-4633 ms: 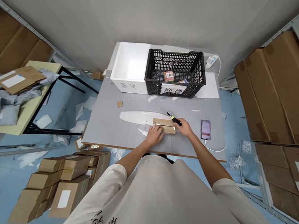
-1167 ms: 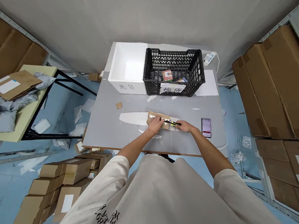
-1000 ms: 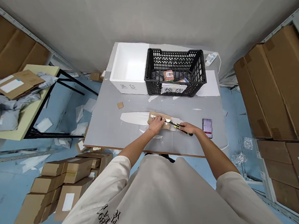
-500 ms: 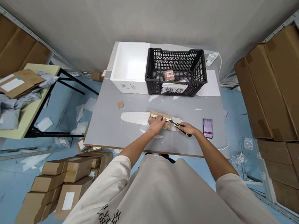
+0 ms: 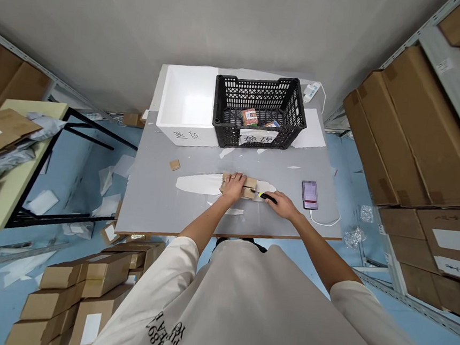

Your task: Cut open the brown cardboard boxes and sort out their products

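Moved since the preceding frame: utility knife [image 5: 268,197], its black butt no longer jutting past the right hand [image 5: 283,204]; left hand [image 5: 233,188], now reaching farther across the small cardboard box [image 5: 250,182].

Cardboard box: on the table [image 5: 142,202], towards the front, partly over a pale patch [image 5: 199,184]. Probably light; walls fairly stiff, likely weaker along the dark seam. Best hold: left end, away from the blade.

Left hand: fingers close together, laid over the box top; whether the thumb pinches, cannot tell.

Right hand: fingers curled around the knife handle, blade pointing at the box's right end; contact unclear.

Also present: brown square piece [image 5: 175,164], left of the box; phone [image 5: 309,194] with white cable [image 5: 324,224], right; white bin [image 5: 204,140] and black crate [image 5: 228,138], side by side behind.

In the way: left hand, covering the box's left part; blade, at its right.
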### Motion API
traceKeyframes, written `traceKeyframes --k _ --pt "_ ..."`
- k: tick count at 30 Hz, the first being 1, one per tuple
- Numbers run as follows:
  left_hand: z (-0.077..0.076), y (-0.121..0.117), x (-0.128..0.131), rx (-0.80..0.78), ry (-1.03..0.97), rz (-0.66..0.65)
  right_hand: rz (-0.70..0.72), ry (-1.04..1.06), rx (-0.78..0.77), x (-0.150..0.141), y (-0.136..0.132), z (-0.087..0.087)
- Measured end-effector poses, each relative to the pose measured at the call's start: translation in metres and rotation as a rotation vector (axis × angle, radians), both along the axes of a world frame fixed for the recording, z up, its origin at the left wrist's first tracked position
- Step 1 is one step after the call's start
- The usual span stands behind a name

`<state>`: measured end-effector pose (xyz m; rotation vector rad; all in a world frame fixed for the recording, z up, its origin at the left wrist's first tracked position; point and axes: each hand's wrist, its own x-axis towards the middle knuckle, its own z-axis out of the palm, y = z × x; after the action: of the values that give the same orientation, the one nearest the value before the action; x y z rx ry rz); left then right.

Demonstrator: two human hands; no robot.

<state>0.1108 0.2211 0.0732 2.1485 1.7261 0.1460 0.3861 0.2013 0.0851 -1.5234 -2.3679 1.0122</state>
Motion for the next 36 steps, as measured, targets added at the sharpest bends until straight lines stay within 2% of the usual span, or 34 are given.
traceKeyframes --k 4,10,16,18,20,23,28,32,36 --pt "-0.005 0.001 0.004 -0.025 -0.001 0.079 0.016 -0.139 0.112 -0.002 -0.004 -0.012" --pt "-0.007 -0.011 0.004 0.095 0.018 0.002 -0.002 -0.149 0.151 -0.006 -0.008 -0.022" --pt "-0.014 -0.023 0.005 0.114 0.039 0.059 -0.073 -0.161 0.197 -0.019 -0.015 -0.027" --pt "-0.015 -0.025 0.005 0.103 0.022 0.071 -0.1 -0.152 0.211 -0.014 -0.015 -0.029" --pt "-0.015 -0.026 0.005 0.085 -0.012 0.079 -0.184 -0.131 0.217 -0.005 -0.013 -0.03" --pt "-0.012 -0.026 0.007 0.053 -0.088 0.096 -0.325 -0.073 0.188 0.007 -0.008 -0.031" --pt "0.0 -0.031 0.004 0.035 -0.135 0.123 -0.407 0.064 0.081 0.0 -0.003 -0.031" --pt "0.007 -0.045 -0.02 0.047 -0.11 0.144 -0.398 0.171 0.012 -0.018 -0.003 -0.029" --pt "-0.002 -0.064 -0.051 0.006 -0.156 0.269 -0.401 0.286 -0.115 -0.039 -0.006 -0.032"
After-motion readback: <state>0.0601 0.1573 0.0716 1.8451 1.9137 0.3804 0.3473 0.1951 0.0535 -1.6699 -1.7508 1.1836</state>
